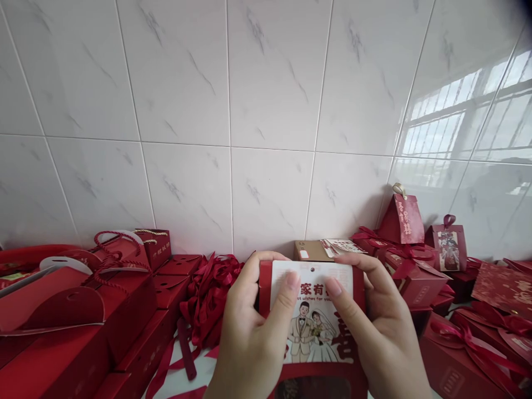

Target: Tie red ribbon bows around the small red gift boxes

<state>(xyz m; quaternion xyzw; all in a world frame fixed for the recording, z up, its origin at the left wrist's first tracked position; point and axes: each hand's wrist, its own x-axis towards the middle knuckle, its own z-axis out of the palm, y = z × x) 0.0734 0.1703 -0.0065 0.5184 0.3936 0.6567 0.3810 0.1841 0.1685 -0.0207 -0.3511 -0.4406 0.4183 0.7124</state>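
Observation:
A red box (276, 368) with a dark window low on its front is held upright between both hands. Against its upper front lies a white card (322, 332) printed with a bride and groom, a small hole near its top edge. My left hand (257, 327) grips the left side, its thumb pressing on the card and its fingers behind. On the right side my right hand (380, 327) does the same, thumb on the card, fingers curled round the top corner. The box's lower end is cut off by the frame.
Red gift boxes (137, 343) crowd the left, beside a heap of red ribbons (211, 293). Behind my hands, a brown box (310, 250) carries printed cards (343, 247). More red boxes with bows (415, 277) fill the right. A tiled wall (270, 194) stands behind.

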